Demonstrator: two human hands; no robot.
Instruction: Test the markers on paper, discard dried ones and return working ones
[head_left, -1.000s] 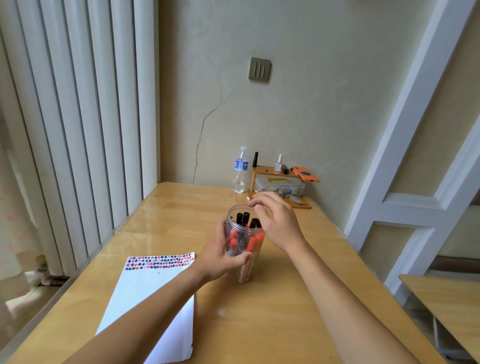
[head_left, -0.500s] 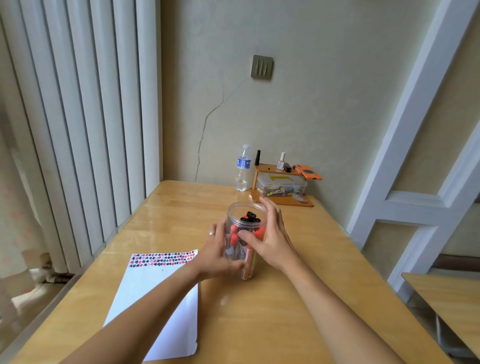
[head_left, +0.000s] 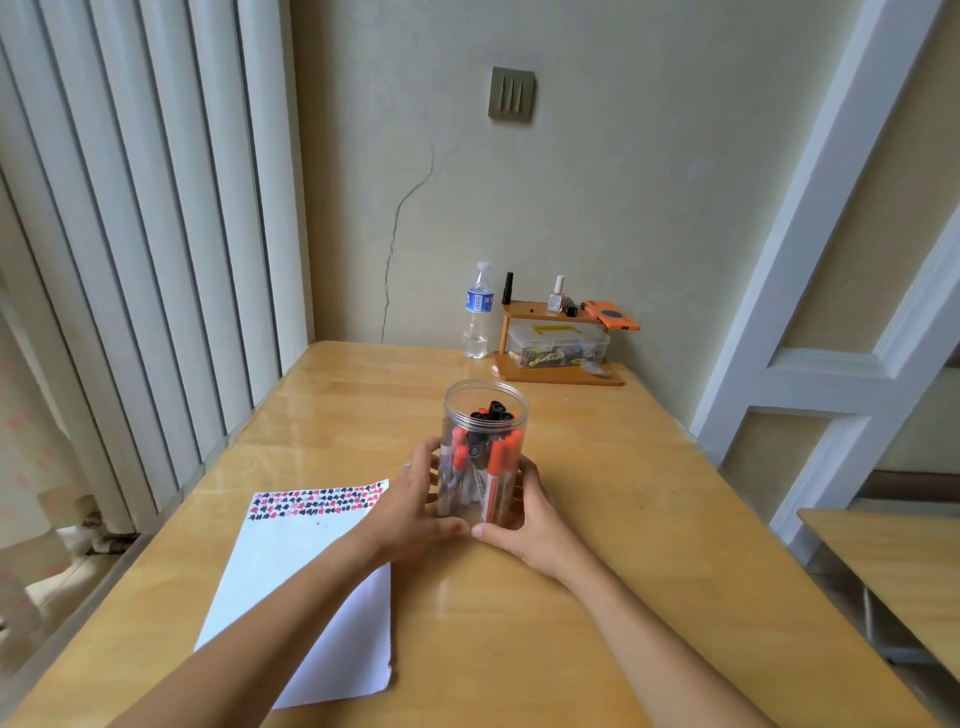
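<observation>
Both hands cup one item: left hand (head_left: 415, 501) and right hand (head_left: 530, 514), each curled part-way around the lower wall of a clear, lidless cylindrical plastic jar (head_left: 483, 457), thumbs nearly meeting at its near base. Jar: upright on the light wooden table (head_left: 597, 545), long axis vertical, mouth up. Contents: red- and black-capped markers (head_left: 493, 467), standing roughly upright, caps up, a few leaning. Just left: white sheet of paper (head_left: 306, 577), long axis running away from the person, far edge filled with rows of red and black test marks. Progress, judged: testing looks largely done and markers returned; no marker lies loose, and no discard pile is visible. Far end: clear water bottle (head_left: 478, 312); small wooden shelf (head_left: 558, 343).
</observation>
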